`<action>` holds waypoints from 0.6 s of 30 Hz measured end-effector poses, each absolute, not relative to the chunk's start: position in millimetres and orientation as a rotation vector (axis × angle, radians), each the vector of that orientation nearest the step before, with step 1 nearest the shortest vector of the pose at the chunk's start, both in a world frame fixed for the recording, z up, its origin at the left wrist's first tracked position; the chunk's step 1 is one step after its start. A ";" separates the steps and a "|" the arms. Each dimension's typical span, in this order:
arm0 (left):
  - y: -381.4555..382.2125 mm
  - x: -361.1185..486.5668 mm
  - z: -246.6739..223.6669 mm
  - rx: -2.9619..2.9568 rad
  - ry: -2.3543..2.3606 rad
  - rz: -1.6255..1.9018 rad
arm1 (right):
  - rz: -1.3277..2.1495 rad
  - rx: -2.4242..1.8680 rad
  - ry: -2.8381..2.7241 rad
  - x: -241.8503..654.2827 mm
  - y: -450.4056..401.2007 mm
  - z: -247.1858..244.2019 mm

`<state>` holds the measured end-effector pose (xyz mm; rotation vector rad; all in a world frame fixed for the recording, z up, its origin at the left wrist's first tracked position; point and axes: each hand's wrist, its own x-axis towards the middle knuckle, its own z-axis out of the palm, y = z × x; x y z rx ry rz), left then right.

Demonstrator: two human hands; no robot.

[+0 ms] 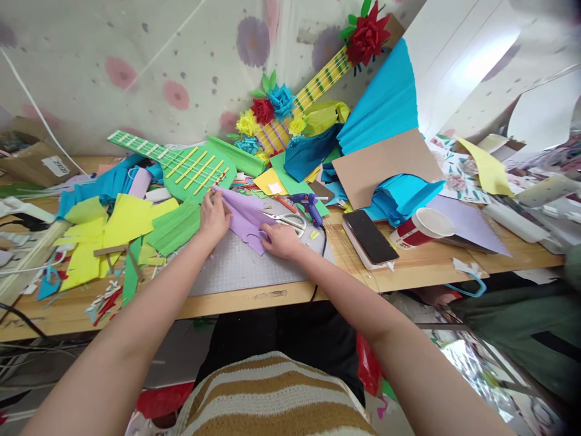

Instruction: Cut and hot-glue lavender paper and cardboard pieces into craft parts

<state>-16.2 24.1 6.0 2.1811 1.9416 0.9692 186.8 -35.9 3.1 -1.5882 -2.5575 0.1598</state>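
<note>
Both hands work on a piece of purple crepe paper (pixel 245 212) above the gray cutting mat (pixel 254 272), which lies along the front edge of the wooden counter (pixel 394 280). The left hand (pixel 215 215) has its fingers clamped on the paper's upper left end; the right hand (pixel 280 240) has its fingers closed on the lower right edge. Scissors (pixel 297 223) lie just beyond the right hand, with a purple glue gun (pixel 311 206) beside them toward the back edge. The green guitar cutout (pixel 181 169) rests toward the back edge, left of the paper, and yellow paper (pixel 127 221) spreads toward the left end. Nearer the right end are a smartphone (pixel 371 235) and a paper cup (pixel 422 227).
</note>
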 end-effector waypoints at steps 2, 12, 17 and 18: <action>16.1 -10.5 8.3 2.219 1.993 1.042 | 0.290 -1.634 -2.523 188.1 -31.6 4.6; -9.8 9.3 -21.4 2.512 1.412 0.533 | 0.626 -1.669 -2.327 191.0 -20.4 10.8; -7.5 -5.3 -27.1 2.536 1.314 0.408 | 0.875 -1.476 -2.379 191.7 -26.7 12.7; -6.5 -10.4 -25.8 2.540 1.280 0.403 | 0.865 -1.457 -2.369 191.9 -27.2 12.0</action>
